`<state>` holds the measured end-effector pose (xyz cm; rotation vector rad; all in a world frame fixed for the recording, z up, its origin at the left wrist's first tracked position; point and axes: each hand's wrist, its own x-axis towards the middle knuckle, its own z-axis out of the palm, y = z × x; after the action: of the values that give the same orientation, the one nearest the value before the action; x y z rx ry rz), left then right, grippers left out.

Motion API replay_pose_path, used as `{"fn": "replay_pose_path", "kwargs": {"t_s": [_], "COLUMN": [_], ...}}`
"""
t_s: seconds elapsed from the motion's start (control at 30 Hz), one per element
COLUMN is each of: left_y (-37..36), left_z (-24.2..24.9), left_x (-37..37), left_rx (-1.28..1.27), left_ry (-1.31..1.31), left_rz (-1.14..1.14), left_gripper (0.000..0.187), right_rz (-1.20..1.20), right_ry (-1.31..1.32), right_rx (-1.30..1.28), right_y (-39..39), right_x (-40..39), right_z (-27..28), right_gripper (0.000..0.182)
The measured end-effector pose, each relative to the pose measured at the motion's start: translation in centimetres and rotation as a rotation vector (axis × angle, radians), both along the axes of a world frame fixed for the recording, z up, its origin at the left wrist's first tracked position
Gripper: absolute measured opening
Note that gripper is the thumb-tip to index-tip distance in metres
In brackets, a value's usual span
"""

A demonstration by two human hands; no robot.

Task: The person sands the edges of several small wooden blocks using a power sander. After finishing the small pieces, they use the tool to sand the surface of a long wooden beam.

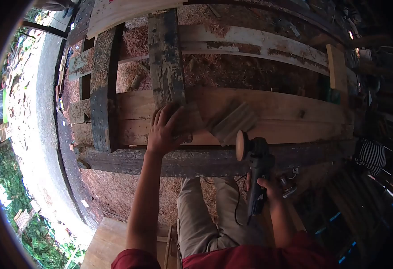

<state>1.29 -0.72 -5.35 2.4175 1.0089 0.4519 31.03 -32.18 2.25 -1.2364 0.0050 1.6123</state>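
My left hand is closed around the end of a small wooden block, which lies over the pale planks of the bench. Just right of it, a second wooden block, blurred, rests on the same planks. In my right hand is a dark angle grinder, held by its body in front of the bench's near beam. Its round, tan disc faces left, close to the second block. A dark cord hangs from the tool's lower end.
Dark, worn crosspieces span the bench on the left. A thick beam runs along its near edge. Wood shavings cover the ground. Striped cloth lies at the right, and a pale board stands farther back.
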Motion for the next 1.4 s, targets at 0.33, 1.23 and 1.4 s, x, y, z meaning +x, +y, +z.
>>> {"fn": "replay_pose_path", "kwargs": {"t_s": [0.33, 1.23, 1.4], "left_y": [-11.7, -10.2, -7.3], "left_z": [-0.1, -0.4, -0.9], "left_x": [1.6, -6.1, -7.6], "left_rx": [-0.158, -0.214, -0.39], "left_ry": [0.082, -0.068, -0.239], "left_rz": [0.796, 0.635, 0.428], "left_gripper": [0.084, 0.127, 0.121], "right_rz": [-0.192, 0.079, 0.172], "right_ry": [0.315, -0.281, -0.291], "right_rx": [-0.081, -0.075, -0.178], "right_y": [-1.4, 5.3, 5.9], "right_x": [-2.1, -9.5, -9.4], "right_z": [-0.8, 2.2, 1.9], "right_gripper": [0.061, 0.052, 0.05]}}
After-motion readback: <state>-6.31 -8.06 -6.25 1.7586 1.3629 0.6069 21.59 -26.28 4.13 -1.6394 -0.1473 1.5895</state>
